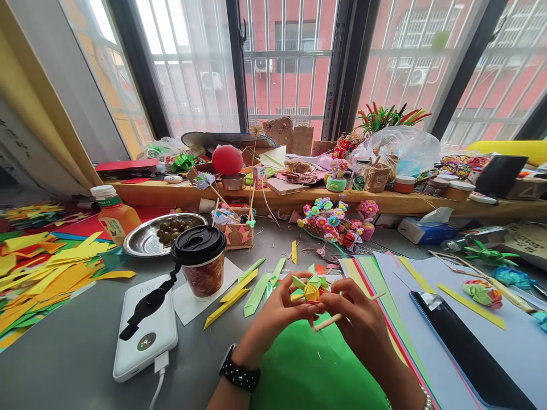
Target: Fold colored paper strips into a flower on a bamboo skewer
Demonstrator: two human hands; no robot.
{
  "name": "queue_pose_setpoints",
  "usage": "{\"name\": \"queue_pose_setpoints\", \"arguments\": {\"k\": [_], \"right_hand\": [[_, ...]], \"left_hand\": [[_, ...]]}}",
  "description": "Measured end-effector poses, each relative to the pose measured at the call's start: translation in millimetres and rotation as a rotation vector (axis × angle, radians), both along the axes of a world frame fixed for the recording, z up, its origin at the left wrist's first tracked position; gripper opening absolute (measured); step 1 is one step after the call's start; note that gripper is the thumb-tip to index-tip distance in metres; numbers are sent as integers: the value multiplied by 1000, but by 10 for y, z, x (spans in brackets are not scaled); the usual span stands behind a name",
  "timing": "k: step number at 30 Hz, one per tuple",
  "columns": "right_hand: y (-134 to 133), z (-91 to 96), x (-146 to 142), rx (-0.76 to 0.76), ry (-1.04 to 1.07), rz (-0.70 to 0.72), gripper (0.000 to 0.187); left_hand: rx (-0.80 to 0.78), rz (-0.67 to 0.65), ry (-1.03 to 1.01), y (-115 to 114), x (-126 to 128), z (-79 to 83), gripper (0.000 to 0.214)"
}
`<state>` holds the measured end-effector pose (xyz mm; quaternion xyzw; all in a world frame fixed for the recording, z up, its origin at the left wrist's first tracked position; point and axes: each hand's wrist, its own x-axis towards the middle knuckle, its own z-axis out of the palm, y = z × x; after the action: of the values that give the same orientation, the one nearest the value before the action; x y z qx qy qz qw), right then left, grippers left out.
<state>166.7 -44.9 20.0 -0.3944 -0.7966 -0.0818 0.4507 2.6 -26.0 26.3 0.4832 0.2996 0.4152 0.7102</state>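
Working at the grey counter (77,367), we have a stack of paper sheets (508,353) at the right of the frame and a heap of coloured strips (55,267) at the left. A green surface (325,376) spreads below our wrists at lower centre; the bottom edge cuts it off, and we cannot tell whether it is clothing or paper. Below and right of centre, our left hand (277,310) pinches the folded paper piece (311,290) from its left side, while our right hand (359,313) grasps a thin stick (325,324) across its fingers, fingertips at the piece's right edge. We judge the step in hand to be shaping or fitting the yellow and green folds. The next move seems to call for a steady left grip and light right fingertips, with the stick clear of the folds. Our fingers hide the piece's underside and the stick's middle, and the smallest folds are hard to read.
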Motion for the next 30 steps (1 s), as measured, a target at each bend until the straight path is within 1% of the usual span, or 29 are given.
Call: {"name": "queue_pose_setpoints", "arguments": {"k": [3,4,7,8,10,12,14,16,18,20,23,25,30], "right_hand": [[-17,18,-7,-52,49,29,14],[-21,21,1,-81,63,22,15],[-14,22,48,-131,106,-74,32],[-6,21,69,-125,118,-113,36],[10,23,111,-96,138,-137,40],[20,33,150,-98,160,-122,37],[18,51,178,-148,158,-103,30],[6,71,189,-218,164,-76,25],[-10,84,179,-300,207,-30,30],[-25,87,150,-391,282,23,32],[-40,86,99,-492,383,119,22],[-42,93,72,-516,394,158,17],[-31,115,45,-460,393,174,12]], "left_hand": [[-17,109,-92,-23,39,7,49],[-17,155,-119,-29,52,9,48],[-19,263,-158,-40,74,19,47],[-23,286,-165,-39,75,24,48],[-37,317,-191,-33,70,32,50],[-51,329,-216,-22,59,32,52],[-66,332,-228,-9,45,24,53],[-85,320,-233,2,34,10,52],[-98,313,-240,8,33,0,50],[-100,336,-245,6,44,-4,49],[-103,391,-246,-2,72,-4,50],[-106,394,-240,-8,87,-6,53],[-93,333,-182,-25,113,-17,53]]}}
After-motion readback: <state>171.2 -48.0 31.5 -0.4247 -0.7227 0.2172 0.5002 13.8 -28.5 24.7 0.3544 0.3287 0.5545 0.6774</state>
